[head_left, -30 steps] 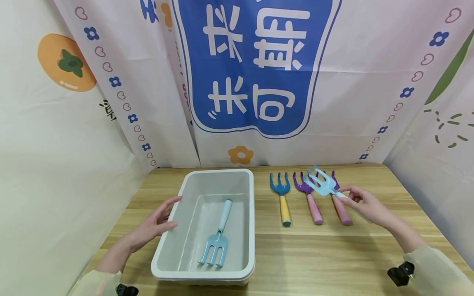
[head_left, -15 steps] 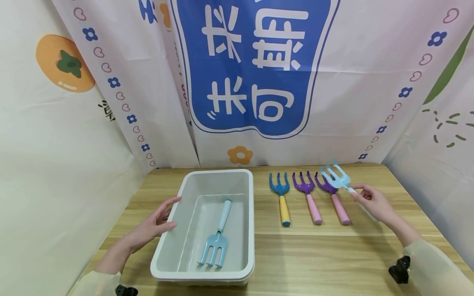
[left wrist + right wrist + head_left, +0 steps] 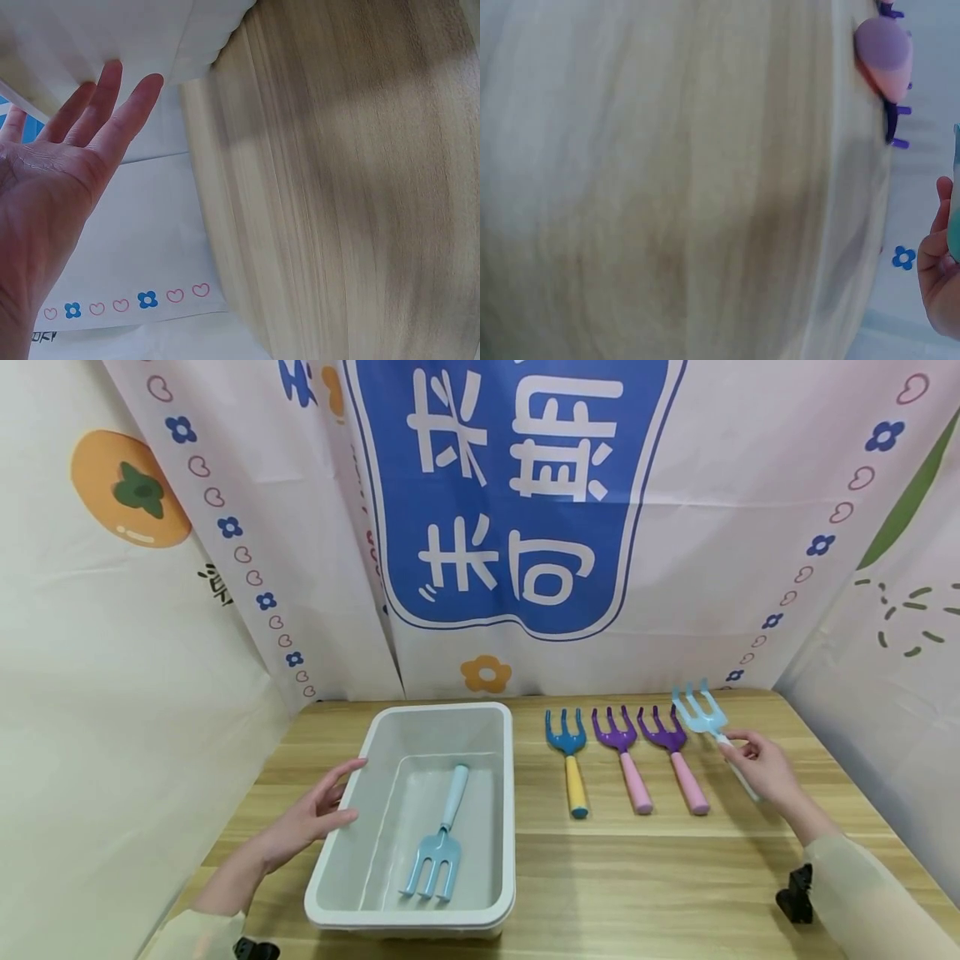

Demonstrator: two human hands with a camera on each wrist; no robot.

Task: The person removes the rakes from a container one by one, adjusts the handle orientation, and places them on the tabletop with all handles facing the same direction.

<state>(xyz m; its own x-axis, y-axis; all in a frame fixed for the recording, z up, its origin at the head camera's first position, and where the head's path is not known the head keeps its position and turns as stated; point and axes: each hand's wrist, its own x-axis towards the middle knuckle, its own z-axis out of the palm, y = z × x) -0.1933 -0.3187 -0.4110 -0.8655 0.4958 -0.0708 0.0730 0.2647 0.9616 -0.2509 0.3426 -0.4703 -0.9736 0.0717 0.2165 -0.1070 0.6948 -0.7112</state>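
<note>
My right hand (image 3: 763,770) pinches the handle of a light-blue hand fork (image 3: 707,718) at the right end of a row of forks. Its tines point to the back wall. Only part of that hand (image 3: 939,277) and the fork's handle end (image 3: 954,232) show in the right wrist view. My left hand (image 3: 311,810) rests its straight fingers against the left side of a grey-white plastic bin (image 3: 507,827). In the left wrist view the fingertips (image 3: 150,84) touch the bin's outer wall (image 3: 150,34). Inside the bin lies another light-blue hand fork (image 3: 440,847), tines toward me.
Left of the held fork lie a blue fork with a yellow handle (image 3: 576,785) and two purple forks with pink handles, one in the middle (image 3: 636,783) and one nearer my right hand (image 3: 688,783). A printed cloth (image 3: 585,668) hangs behind the wooden table (image 3: 622,885).
My right hand has carried the light-blue fork rightward, from over the purple forks to beside them, and lowered it. My left hand and the bin stay in place.
</note>
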